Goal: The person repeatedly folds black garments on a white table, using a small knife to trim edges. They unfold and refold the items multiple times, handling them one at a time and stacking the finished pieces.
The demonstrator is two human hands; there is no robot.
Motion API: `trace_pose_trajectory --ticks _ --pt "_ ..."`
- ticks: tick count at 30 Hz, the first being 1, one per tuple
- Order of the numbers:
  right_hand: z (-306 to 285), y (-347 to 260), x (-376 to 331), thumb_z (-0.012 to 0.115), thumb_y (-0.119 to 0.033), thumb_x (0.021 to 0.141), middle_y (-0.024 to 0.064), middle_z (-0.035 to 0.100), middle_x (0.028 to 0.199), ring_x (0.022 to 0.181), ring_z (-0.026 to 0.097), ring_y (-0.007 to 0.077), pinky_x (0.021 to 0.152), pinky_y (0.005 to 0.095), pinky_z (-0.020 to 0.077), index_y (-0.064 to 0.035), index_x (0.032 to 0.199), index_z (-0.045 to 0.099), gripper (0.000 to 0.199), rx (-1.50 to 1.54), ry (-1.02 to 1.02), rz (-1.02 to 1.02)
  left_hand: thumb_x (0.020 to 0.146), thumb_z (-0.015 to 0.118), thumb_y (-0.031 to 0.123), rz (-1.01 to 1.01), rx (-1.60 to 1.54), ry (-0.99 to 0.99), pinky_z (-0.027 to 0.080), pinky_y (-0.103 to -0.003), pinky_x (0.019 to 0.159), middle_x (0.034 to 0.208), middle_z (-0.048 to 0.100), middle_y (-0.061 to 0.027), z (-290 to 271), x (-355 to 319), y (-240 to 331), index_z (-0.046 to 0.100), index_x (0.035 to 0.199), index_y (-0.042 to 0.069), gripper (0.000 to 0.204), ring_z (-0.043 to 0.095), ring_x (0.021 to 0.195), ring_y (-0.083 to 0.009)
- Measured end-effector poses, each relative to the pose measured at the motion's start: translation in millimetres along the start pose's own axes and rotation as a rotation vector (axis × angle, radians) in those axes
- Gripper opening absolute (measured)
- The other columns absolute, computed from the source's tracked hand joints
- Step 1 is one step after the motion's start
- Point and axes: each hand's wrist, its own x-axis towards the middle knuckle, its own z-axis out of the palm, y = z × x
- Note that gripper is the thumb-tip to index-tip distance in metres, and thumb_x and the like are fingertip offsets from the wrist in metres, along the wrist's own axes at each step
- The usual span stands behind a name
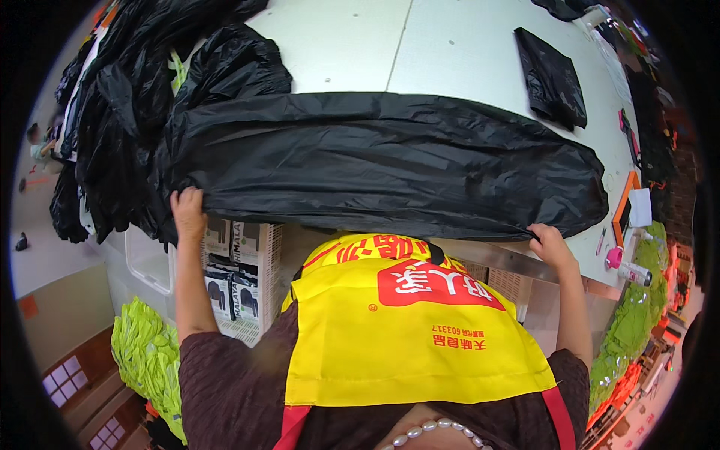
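A long, thin black sheet of glossy material (375, 161), wrinkled and folded lengthwise, lies along the near side of the white table (337, 45). At its left end my left hand (189, 214) is closed on the near edge, the fingertips partly hidden by the folds. My right hand (551, 244) pinches the near edge close to the rounded right end. Between the two hands the material is spread out fairly flat. A heap of similar black material (120, 127) touches its left end. Farther back on the right lies a folded black bundle (551, 79).
Under the table edge, a pale crate (270, 262) holds packs (231, 292) with dark pictures. An orange frame (624, 206) and a bottle with a pink cap (630, 268) are at the right. Yellow-green material (146, 352) is piled at lower left, green material (634, 315) at right.
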Motion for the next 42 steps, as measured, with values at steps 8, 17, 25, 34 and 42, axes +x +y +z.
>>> trace_pose_trajectory --ticks 8,17,25,34,42 --pt "-57.7 44.0 35.9 0.056 -0.02 0.073 0.0042 0.051 0.077 0.073 0.048 0.0138 0.068 0.0288 0.0424 0.0027 0.086 0.054 0.026 0.35 -0.097 0.199 0.065 0.052 0.003 -0.388 -0.619 -0.187 0.043 -0.028 0.071 0.078 0.059 -0.0096 -52.8 63.8 -86.8 0.055 0.082 0.0 0.017 0.055 0.074 -0.0194" --pt "0.8 37.8 97.6 0.053 -0.048 0.084 0.0177 0.063 0.092 0.086 0.06 0.0352 0.073 0.0424 0.0473 -0.0047 0.099 0.057 0.046 -0.259 0.29 0.375 0.084 0.057 0.022 -0.533 -0.721 -0.232 0.039 -0.025 0.063 0.067 0.048 0.0006 81.9 98.7 -143.9 0.055 0.083 0.004 0.018 0.045 0.064 -0.011" --pt "-9.8 79.1 9.1 0.063 -0.037 0.079 0.0161 0.061 0.08 0.077 0.059 0.0331 0.069 0.0401 0.0456 -0.0018 0.077 0.058 0.036 -0.379 0.478 0.173 0.091 0.042 0.029 -0.82 0.129 -0.194 0.045 -0.046 0.077 0.101 0.063 -0.0142 63.1 108.0 -20.9 0.051 0.108 0.007 0.03 0.061 0.092 -0.0323" --pt "20.7 114.5 49.1 0.051 -0.05 0.084 0.0193 0.058 0.066 0.065 0.056 0.0387 0.055 0.0457 0.0439 -0.0042 0.067 0.052 0.049 -0.297 0.517 0.516 0.089 0.037 0.023 -0.778 0.118 -0.081 0.048 -0.048 0.074 0.098 0.062 -0.0169 84.8 114.0 -31.4 0.054 0.104 0.006 0.028 0.06 0.089 -0.0361" --pt "18.8 71.2 40.1 0.057 -0.02 0.084 0.0139 0.054 0.116 0.109 0.046 0.0327 0.093 0.0441 0.0345 -0.0039 0.108 0.057 0.029 -0.492 0.997 0.343 0.072 0.06 0.016 -1.247 -0.276 0.366 0.044 -0.045 0.088 0.113 0.057 -0.023 65.0 101.8 8.7 0.052 0.117 -0.002 0.049 0.055 0.102 -0.0379"
